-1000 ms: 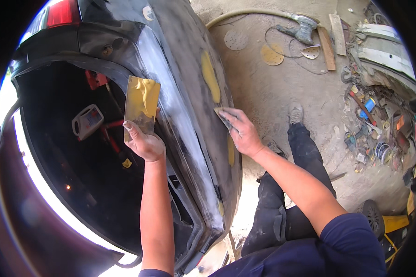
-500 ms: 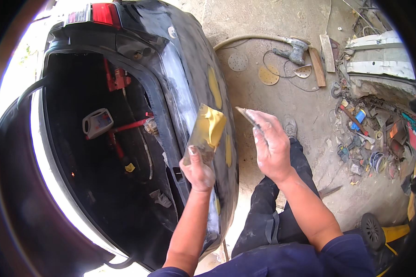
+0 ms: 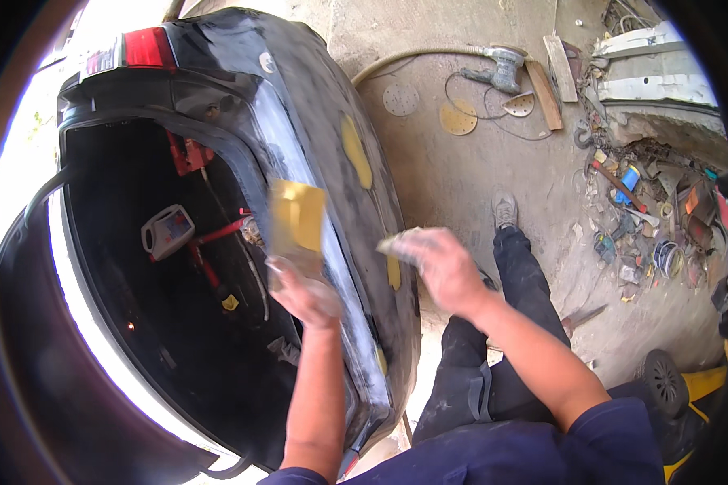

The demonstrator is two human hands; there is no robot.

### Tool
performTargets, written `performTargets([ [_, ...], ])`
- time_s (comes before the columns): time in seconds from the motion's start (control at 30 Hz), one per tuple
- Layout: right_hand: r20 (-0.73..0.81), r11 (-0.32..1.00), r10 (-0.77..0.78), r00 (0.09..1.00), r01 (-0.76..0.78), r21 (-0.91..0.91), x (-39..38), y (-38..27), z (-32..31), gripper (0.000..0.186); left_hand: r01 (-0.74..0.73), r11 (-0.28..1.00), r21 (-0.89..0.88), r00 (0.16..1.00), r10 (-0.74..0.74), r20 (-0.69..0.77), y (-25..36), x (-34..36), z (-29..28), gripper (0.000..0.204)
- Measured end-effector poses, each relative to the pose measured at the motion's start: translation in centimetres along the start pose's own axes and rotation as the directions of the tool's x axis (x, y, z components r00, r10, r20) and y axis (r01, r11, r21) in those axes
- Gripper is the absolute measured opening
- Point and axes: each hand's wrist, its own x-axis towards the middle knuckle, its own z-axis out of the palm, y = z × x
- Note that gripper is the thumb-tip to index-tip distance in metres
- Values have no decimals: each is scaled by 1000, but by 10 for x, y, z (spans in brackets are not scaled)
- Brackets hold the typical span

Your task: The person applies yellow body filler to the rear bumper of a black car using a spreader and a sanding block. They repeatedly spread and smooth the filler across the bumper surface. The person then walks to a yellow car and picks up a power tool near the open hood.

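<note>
My left hand [image 3: 307, 297] is closed on the lower end of a flat putty board [image 3: 285, 246], blurred by motion. A thick smear of yellow putty [image 3: 307, 217] covers its upper part. My right hand [image 3: 449, 271] pinches a thin putty spreader [image 3: 392, 241] with yellow on its edge; motion smears its outline. The spreader is over the dark, sanded rear bumper [image 3: 323, 121], close to a yellow patch [image 3: 393, 272]; whether they touch I cannot tell. Another, longer yellow patch [image 3: 356, 153] lies farther up the bumper.
The car's open trunk [image 3: 178, 323] holds a white jug [image 3: 168, 232] and red metal tools. On the floor lie a hose-fed sander [image 3: 503, 71], sanding discs [image 3: 459, 117] and wooden strips [image 3: 544, 95]. Mixed debris [image 3: 635, 222] lines the right, below a loose bumper piece [image 3: 663, 73].
Both hands have moved left: the board now hangs over the trunk's edge, and the spreader has come over the bumper. The view has shifted slightly, and my feet have changed position.
</note>
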Motion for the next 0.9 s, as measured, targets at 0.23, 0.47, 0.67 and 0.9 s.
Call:
performTargets([
  [0.23, -10, 928, 305, 952, -294, 227, 50, 121, 58, 38, -152, 960, 235, 977, 109, 184, -60, 85, -48, 71],
  [0.47, -108, 920, 273, 956, -227, 319, 85, 138, 112, 43, -186, 939, 290, 953, 101, 284, -78, 96, -65, 73],
  [0.67, -190, 953, 268, 945, -230, 198, 47, 113, 132, 57, -157, 947, 281, 963, 83, 258, -72, 92, -53, 70],
  [0.9, -68, 942, 288, 955, -270, 199, -14, 83, 121, 57, -217, 936, 276, 937, 120, 329, -61, 93, -37, 62],
])
